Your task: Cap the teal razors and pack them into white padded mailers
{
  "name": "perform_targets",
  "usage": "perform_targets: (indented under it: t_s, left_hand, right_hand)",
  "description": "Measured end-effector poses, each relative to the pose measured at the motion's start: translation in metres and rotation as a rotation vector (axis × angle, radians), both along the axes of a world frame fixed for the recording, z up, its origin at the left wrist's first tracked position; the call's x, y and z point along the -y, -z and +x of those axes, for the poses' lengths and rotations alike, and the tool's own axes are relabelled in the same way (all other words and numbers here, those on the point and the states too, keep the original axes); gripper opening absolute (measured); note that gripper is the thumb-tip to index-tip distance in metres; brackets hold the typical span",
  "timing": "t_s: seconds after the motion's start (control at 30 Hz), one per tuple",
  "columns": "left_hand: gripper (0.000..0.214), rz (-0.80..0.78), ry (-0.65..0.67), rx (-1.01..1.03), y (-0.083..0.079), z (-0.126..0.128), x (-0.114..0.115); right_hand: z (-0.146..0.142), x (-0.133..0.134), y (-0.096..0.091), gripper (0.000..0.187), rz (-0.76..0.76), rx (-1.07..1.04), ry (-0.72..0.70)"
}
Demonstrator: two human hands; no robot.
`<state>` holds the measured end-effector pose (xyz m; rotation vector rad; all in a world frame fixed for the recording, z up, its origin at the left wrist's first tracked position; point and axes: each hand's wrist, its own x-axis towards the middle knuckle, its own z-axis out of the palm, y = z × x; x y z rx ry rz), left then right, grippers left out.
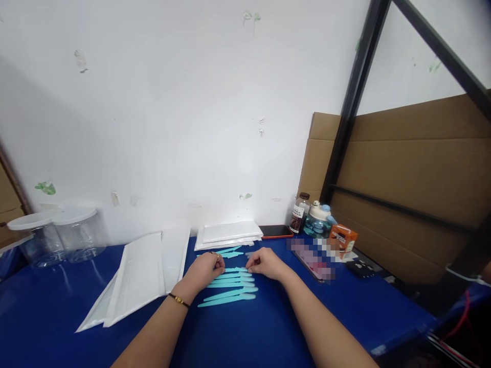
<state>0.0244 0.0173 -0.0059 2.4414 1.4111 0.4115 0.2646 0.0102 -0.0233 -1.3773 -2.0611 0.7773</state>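
Several slim turquoise plastic sticks (230, 289) lie side by side in a row on the blue table (249, 332). My left hand (209, 267) rests at the row's left end with its fingers curled, touching the upper sticks. My right hand (264, 263) sits at the right end, fingertips pinched on a stick in the row. Two more turquoise sticks (230, 251) lie just beyond my hands. A gold bracelet is on my left wrist.
White flat bags (141, 276) lie to the left, a white stack (228, 234) behind. Two clear lidded jars (61, 232) stand far left. A phone (275, 231), a bottle (299, 212), a blue-lidded container (319, 220) and an orange box (343, 240) sit at right, by cardboard and a black frame.
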Motion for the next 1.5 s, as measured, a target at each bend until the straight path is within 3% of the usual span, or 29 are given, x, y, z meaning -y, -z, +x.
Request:
perform_targets:
  t_s: [0.27, 0.5, 0.77, 1.03, 1.23, 1.5]
  left_hand:
    - [0.017, -0.102, 0.052, 0.014, 0.001, 0.005, 0.003]
    - [0.031, 0.254, -0.042, -0.091, 0.009, -0.009, -0.008]
    - [0.015, 0.278, -0.035, -0.167, 0.002, -0.007, -0.005]
    - [0.023, 0.250, 0.030, -0.136, 0.000, -0.004, -0.006]
    - [0.021, 0.238, 0.024, -0.140, 0.000, -0.004, -0.006]
    - [0.020, 0.232, 0.025, -0.110, 0.002, -0.003, -0.007]
  right_hand:
    - [-0.006, 0.004, -0.004, 0.014, -0.005, 0.009, -0.062]
    - [0.023, -0.004, -0.014, 0.020, 0.240, 0.158, 0.237]
    - [0.019, -0.007, -0.002, 0.009, 0.238, 0.258, 0.108]
    - [0.015, -0.004, -0.004, 0.015, 0.253, 0.200, 0.020]
    - [0.014, -0.005, -0.002, 0.008, 0.243, 0.192, 0.093]
    - [0.008, -0.006, 0.002, 0.012, 0.333, 0.229, -0.039]
